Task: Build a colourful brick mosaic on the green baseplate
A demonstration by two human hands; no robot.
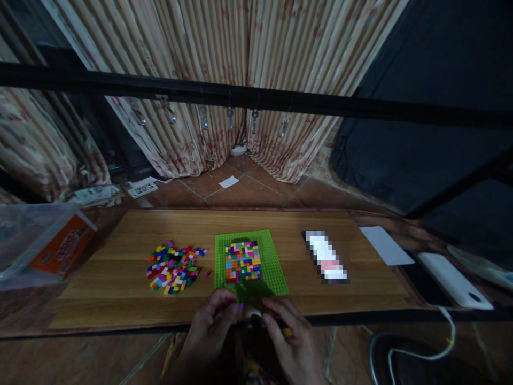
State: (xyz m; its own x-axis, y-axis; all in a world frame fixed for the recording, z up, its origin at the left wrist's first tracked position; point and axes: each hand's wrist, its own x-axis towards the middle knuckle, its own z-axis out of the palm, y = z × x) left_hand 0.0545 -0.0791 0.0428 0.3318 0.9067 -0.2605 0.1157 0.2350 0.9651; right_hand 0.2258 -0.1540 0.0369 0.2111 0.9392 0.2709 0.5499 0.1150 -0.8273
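Note:
Near the table's front edge, my left hand pinches a small purple-blue toy brick between thumb and fingertips. My right hand is a short way to the right, fingers curled. A bit of yellow shows among its fingers, too small and dark to name. Just beyond both hands lies a green studded baseplate. On it sits a square patch of many-coloured bricks, packed close together. Left of the baseplate is a loose heap of mixed bricks, with one stray magenta brick beside it.
A phone with a blurred bright screen lies right of the baseplate on the wooden table. Farther right are white paper, a dark phone and a white device near a cable. A clear plastic box stands left.

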